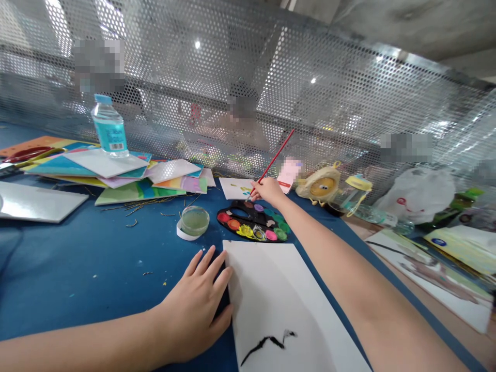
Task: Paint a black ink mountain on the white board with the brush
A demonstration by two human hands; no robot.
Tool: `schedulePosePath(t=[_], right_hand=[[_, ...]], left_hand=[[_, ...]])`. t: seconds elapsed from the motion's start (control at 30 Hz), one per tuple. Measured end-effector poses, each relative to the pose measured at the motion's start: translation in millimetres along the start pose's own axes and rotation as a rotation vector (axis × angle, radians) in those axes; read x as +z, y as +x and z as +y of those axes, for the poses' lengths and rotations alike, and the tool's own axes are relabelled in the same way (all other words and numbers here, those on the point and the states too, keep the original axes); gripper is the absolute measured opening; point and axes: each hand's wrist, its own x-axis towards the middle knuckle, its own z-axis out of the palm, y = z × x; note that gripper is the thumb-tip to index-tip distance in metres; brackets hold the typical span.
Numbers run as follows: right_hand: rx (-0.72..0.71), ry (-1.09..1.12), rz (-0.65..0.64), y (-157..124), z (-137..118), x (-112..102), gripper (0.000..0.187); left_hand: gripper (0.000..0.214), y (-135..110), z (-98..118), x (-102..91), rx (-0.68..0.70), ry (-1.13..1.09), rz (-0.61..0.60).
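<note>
My right hand [268, 190] grips a thin red paintbrush [277, 155], its tip down at the far edge of a black paint palette [253, 227]. Wells of red, orange, yellow, pink, green, purple and brown paint fill the palette. My left hand [199, 302] lies flat with fingers spread, fingertips at the left edge of a white painting board [271, 289]. A jagged black brush stroke [267, 342] marks the board's near part. Just left of the palette stands a clear cup of murky greenish water [195, 221].
A water bottle [110, 129] stands on a pile of painted cards [116, 168] at the left, beside red-handled scissors [31, 154]. A yellow plush pouch [320, 184], a lidded cup [354, 194] and a white plastic bag [418, 196] sit at the right. A perforated metal screen [166, 98] rises behind.
</note>
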Motion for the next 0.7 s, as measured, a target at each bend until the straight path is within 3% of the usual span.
schedulePosePath(t=[0.27,0.47,0.57,0.7], right_hand=[[-0.047,0.049,-0.034,-11,2,-2,0.028],[-0.116,0.074,0.016,-23,-7,-8,0.024],[-0.194,0.111,0.060,-53,-20,-21,0.022],[-0.320,0.141,0.063,-132,-30,-46,0.021]], left_hand=[[0.052,1,0,-0.2,-0.004,0.025,-0.009],[0.051,1,1,-2.3,-0.008,0.039,-0.021],[0.050,1,2,-2.4,-0.006,0.069,-0.019],[0.053,1,2,1.9,0.011,0.136,-0.006]])
